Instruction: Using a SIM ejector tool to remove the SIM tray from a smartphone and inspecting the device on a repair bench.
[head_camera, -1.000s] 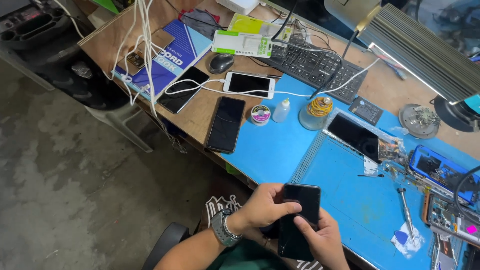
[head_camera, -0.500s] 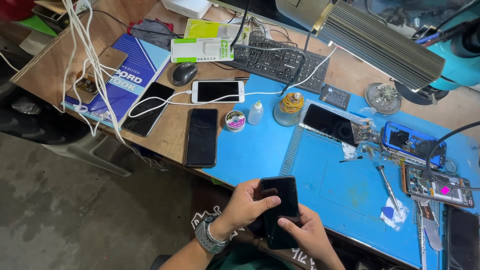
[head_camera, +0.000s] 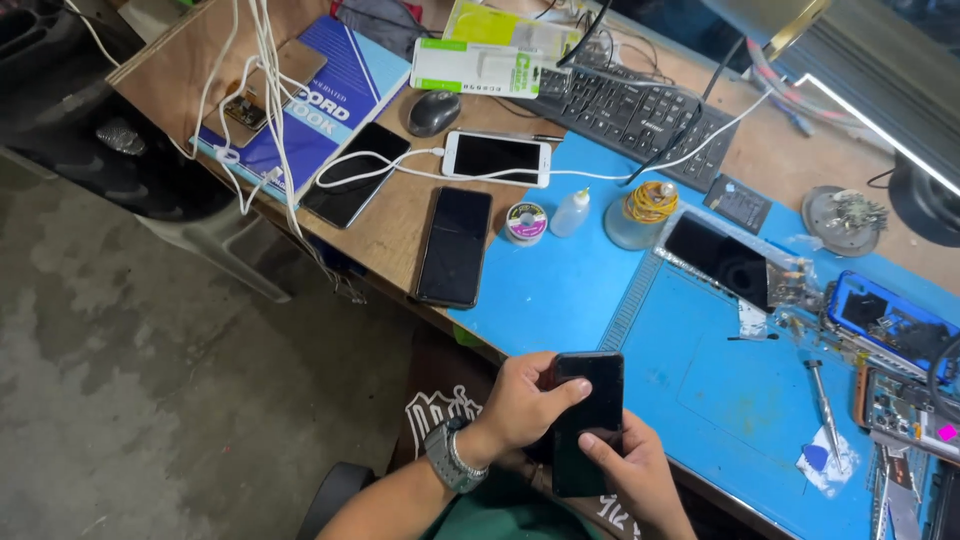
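Phone (head_camera: 585, 420) lifted slightly nearer the body | left hand (head_camera: 520, 405) clasps its top, right hand (head_camera: 625, 470) supports below | screen up for thumbs.

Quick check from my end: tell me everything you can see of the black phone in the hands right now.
The black phone is a slim slab with rounded corners and a glossy dark face, blank as far as shows. It is held off the blue mat, over the bench's near edge, long axis roughly upright in view. The left hand wraps its upper left side, thumb across the face. The right hand supports the lower end, thumb on the glass. Its lower part is hidden.
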